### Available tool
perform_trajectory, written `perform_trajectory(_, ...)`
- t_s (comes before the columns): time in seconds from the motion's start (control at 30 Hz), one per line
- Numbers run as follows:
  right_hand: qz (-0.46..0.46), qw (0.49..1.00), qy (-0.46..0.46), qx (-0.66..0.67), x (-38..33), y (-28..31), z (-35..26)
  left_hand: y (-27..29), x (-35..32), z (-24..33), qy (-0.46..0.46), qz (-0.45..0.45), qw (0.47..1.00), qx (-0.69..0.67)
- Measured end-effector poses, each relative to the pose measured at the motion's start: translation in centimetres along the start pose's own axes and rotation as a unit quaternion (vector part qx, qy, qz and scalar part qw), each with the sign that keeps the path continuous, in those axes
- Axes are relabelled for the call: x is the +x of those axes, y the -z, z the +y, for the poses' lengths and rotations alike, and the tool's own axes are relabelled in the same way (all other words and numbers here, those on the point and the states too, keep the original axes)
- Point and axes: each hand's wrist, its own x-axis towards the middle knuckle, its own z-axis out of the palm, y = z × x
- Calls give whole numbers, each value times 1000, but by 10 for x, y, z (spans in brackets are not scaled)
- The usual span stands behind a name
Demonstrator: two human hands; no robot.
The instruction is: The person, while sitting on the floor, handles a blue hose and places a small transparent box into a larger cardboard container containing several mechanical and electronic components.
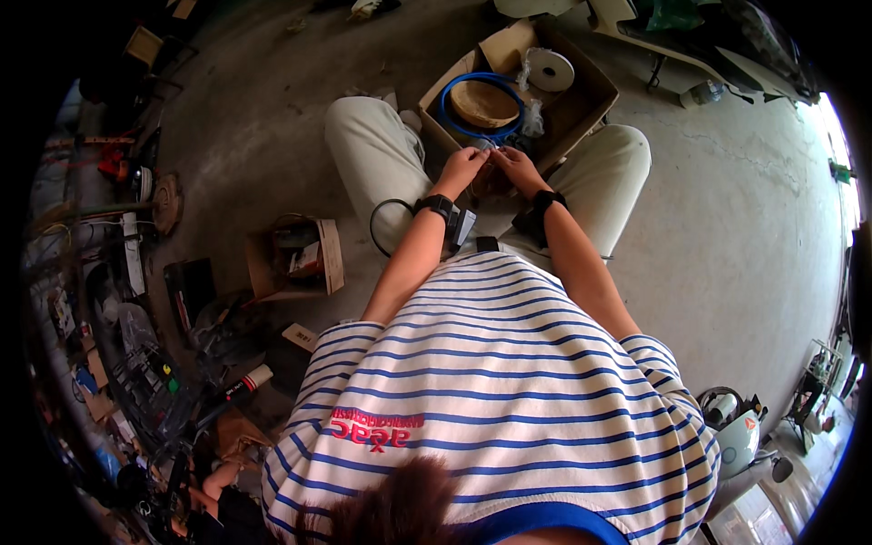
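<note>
My left hand (464, 169) and my right hand (518, 171) meet between my knees, fingertips pinched close together. A small greyish, see-through bit shows at their tips, too small to name. Just beyond them stands an open cardboard box (595, 98). Inside it lie a tan round basket (481, 104), a blue ring (443, 98) around the basket, a white spool (560, 69) and crumpled clear plastic (532, 119). Something brownish, partly hidden, sits below my right hand. Both wrists wear black bands, and a grey device with a black cable hangs by the left one.
A smaller cardboard box (332, 255) with mixed items stands on the floor at the left. Clutter with a black crate (150, 359) fills the far left. A scooter (718, 50) is at the top right, a white helmet-like shape (738, 445) at the lower right.
</note>
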Motion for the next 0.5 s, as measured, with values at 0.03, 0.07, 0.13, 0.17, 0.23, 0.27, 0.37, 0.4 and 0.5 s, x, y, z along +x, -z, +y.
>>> perform_trajectory(0.03,12,999,-10,-39,2,3,3,-2,1,0,2,-26,999,32)
perform_trajectory(0.07,24,997,-20,-77,3,6,7,-3,2,0,4,-51,997,63)
perform_trajectory(0.13,34,994,-27,-100,4,6,12,-4,1,-2,7,-63,996,58)
perform_trajectory(0.17,43,991,-32,-124,5,4,12,-3,0,-3,8,-74,996,53)
perform_trajectory(0.23,66,989,-25,-132,7,3,14,-4,-2,0,27,-75,996,47)
perform_trajectory(0.27,89,986,-20,-141,8,4,15,-5,-4,5,45,-78,995,40)
perform_trajectory(0.37,89,990,-18,-112,14,3,16,-7,-3,8,1,-61,997,51)
perform_trajectory(0.4,89,990,-17,-111,15,0,17,-6,-4,7,0,-60,997,51)
perform_trajectory(0.5,123,985,-33,-121,20,0,27,-10,-5,15,35,-66,995,62)
